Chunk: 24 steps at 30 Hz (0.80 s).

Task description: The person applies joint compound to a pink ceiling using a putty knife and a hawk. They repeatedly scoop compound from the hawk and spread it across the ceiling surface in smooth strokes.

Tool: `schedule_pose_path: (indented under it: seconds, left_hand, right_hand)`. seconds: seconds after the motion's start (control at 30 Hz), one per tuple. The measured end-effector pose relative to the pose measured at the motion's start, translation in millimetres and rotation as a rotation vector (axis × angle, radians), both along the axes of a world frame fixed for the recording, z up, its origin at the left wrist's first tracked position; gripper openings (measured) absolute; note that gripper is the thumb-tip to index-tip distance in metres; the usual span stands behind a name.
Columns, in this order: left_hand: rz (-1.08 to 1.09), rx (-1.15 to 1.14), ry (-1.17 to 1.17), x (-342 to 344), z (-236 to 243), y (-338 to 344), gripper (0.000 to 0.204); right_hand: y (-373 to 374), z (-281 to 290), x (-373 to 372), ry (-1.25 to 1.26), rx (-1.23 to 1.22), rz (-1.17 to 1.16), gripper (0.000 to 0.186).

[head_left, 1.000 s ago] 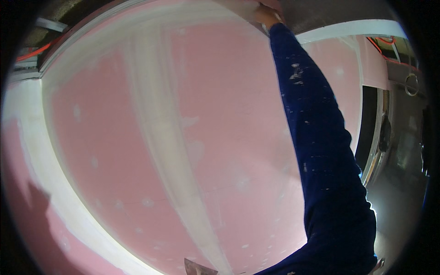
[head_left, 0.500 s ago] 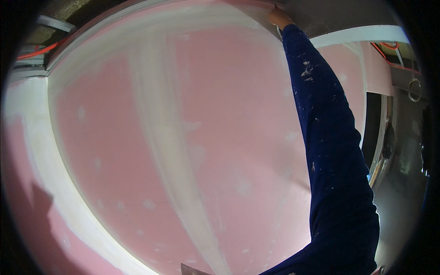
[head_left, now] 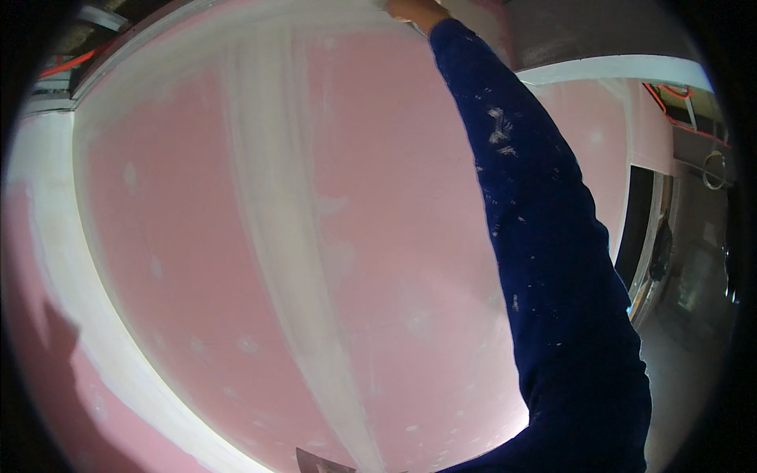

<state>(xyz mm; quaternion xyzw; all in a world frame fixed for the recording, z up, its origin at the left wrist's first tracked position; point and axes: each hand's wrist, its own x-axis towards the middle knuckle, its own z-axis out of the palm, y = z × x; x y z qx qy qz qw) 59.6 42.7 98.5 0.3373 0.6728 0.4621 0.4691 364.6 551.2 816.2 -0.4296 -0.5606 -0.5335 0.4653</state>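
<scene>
My right arm, in a dark blue sleeve (head_left: 544, 213) with dried white specks, reaches up across the pink plasterboard wall (head_left: 394, 197). At the top edge of the picture my right hand (head_left: 419, 11) is closed, close to the pale compound band along the top of the wall. A thin light edge shows under the fingers, but the frame cuts off what they hold. A smooth pale band of joint compound (head_left: 276, 189) runs down the wall. At the bottom edge the corner of a flat dark metal plate (head_left: 322, 463) shows; what holds it is hidden. My left hand is out of view.
A whitened inside corner (head_left: 110, 315) bounds the wall at left, with a shadow on the adjoining pink board. Orange cable (head_left: 69, 65) shows in the ceiling gap above. To the right are a white-edged bulkhead (head_left: 615, 69), a dark opening (head_left: 637, 221) and a hanging cable loop (head_left: 714, 170).
My right hand and forearm have swept left along the top of the wall. The view has shifted slightly, and the hand sits closer to the top edge.
</scene>
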Motion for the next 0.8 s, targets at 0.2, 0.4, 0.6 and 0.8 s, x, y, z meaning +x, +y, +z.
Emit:
schedule_pose_path:
  seconds: [0.2,0.4,0.6,0.8]
  left_hand:
    - [-0.080,-0.024,-0.093,-19,-72,20,0.059]
    - [-0.112,0.058,0.239,3,-8,-8,0.052]
    - [-0.116,-0.026,0.393,27,76,-24,0.047]
    - [-0.062,-0.029,0.357,27,45,-15,0.048]
  right_hand:
    - [-2,6,104,0.122,-0.060,0.278,0.046]
    - [18,25,120,0.167,-0.093,0.107,0.047]
    - [20,31,96,0.149,-0.069,0.061,0.047]
    - [4,20,24,0.048,0.020,-0.011,0.048]
